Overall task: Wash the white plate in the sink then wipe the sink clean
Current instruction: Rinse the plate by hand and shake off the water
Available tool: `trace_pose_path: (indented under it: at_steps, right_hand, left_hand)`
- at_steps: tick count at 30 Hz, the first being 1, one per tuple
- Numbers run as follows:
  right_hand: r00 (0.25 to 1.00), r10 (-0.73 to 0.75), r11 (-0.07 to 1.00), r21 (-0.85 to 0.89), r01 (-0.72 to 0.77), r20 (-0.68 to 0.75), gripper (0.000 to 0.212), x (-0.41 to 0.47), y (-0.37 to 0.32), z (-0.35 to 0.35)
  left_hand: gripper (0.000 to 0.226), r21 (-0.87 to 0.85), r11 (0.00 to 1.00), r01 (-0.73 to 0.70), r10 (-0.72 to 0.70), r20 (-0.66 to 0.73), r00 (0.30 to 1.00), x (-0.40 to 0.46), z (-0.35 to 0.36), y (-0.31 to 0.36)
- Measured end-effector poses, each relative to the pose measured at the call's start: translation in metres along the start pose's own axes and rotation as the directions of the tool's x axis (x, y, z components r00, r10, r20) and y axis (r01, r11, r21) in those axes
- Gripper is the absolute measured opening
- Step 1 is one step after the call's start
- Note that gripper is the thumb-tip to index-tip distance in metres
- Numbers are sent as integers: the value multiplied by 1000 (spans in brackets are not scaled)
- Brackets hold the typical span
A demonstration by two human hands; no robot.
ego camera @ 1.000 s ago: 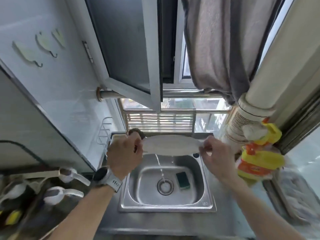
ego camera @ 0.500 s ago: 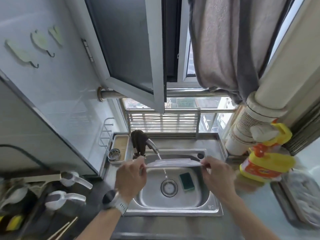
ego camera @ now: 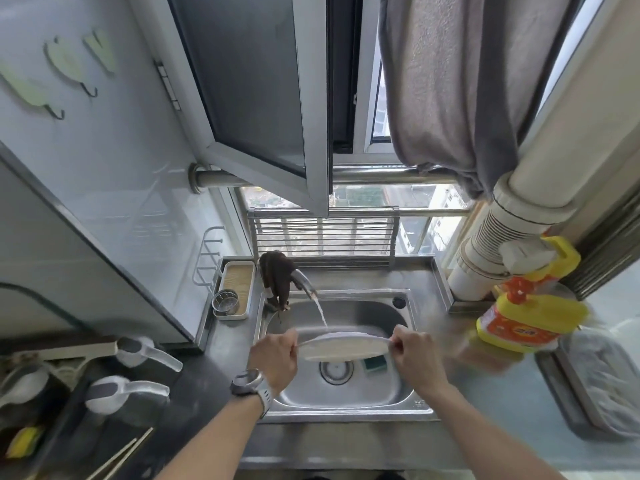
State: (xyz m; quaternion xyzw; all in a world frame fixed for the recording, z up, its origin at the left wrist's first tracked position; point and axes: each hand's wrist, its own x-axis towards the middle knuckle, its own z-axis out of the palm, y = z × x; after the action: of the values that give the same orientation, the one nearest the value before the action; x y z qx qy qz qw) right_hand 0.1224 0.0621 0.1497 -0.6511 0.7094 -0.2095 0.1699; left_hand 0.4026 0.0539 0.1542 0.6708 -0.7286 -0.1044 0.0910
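Note:
The white plate (ego camera: pixel 343 348) hangs over the steel sink (ego camera: pixel 346 408), held nearly flat and tilted a little toward me. My left hand (ego camera: pixel 275 358) grips its left rim and my right hand (ego camera: pixel 414 358) grips its right rim. Water runs from the faucet (ego camera: pixel 303 282) in a thin stream onto the plate's far edge. A green sponge (ego camera: pixel 375 362) lies in the basin, partly hidden behind the plate, beside the drain (ego camera: pixel 336 372).
A dark cloth (ego camera: pixel 275 280) hangs over the faucet base. A small tray with a metal strainer cup (ego camera: pixel 225 303) stands left of the sink. A yellow and orange spray bottle (ego camera: pixel 530 306) stands at right, a grey tray (ego camera: pixel 602 382) beyond it. Two scoops (ego camera: pixel 128 389) lie on the dark counter.
Both hands have lowered the plate from window height down into the sink, under the running water. The view has tipped downward, showing more of the counter.

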Motion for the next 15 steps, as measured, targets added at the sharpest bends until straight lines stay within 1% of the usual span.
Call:
trace_pose_path:
  at_steps: [1, 2, 3, 5, 6, 7, 8, 9, 10, 11, 12, 14, 15]
  right_hand:
    - [1000, 5, 1000, 6, -5, -29, 30, 1, -1, -1]
    - [998, 5, 999, 33, -3, -61, 25, -2, -6, -9]
    - [993, -22, 997, 67, 29, -112, 16, -6, -9, -17]
    - [978, -64, 993, 88, 83, -199, 6, -12, -15, -30]
    - [977, -68, 994, 73, 84, -204, 5, -11, -15, -29]
    - [982, -55, 997, 45, 65, -182, 6, -6, -12, -23]
    - [993, -20, 1000, 16, 22, -120, 11, 0, -9, -14]
    - [999, 11, 1000, -6, -12, -48, 16, 4, -5, -3]
    - [1000, 21, 999, -25, -21, -10, 19, 6, -1, 6]
    - [1000, 12, 999, -33, -13, -12, 20, 8, 0, 9]
    - [999, 2, 1000, -18, -2, -43, 19, 8, 0, 7]
    - [993, -15, 998, 58, 22, -114, 12, 4, -3, -5]
    - [990, -28, 997, 69, 37, -135, 10, 2, -2, -8]
  left_hand:
    - [17, -26, 1000, 1, -1, 1, 1000, 1, 0, -1]
    - [19, -75, 997, -19, 16, -40, 999, 1, -4, -5]
    - [21, -99, 994, -44, 34, -102, 994, 0, -10, -8]
    - [19, -96, 992, -77, 58, -194, 979, -3, -19, -13]
    - [18, -106, 991, -87, 64, -211, 975, 0, -20, -13]
    - [18, -100, 992, -73, 52, -203, 978, 5, -18, -11]
    - [18, -79, 995, -55, 44, -139, 989, 11, -15, -8]
    - [16, -49, 998, -47, 45, -45, 998, 15, -10, -6]
    - [15, -26, 999, -45, 46, 35, 998, 17, -6, -4]
    - [14, -21, 999, -38, 40, 68, 997, 18, -4, -4]
    - [14, -43, 998, -39, 40, 36, 999, 19, -4, -5]
    - [20, -100, 993, -57, 50, -77, 996, 17, -4, -11]
    - [22, -95, 994, -58, 48, -104, 993, 16, -4, -12]
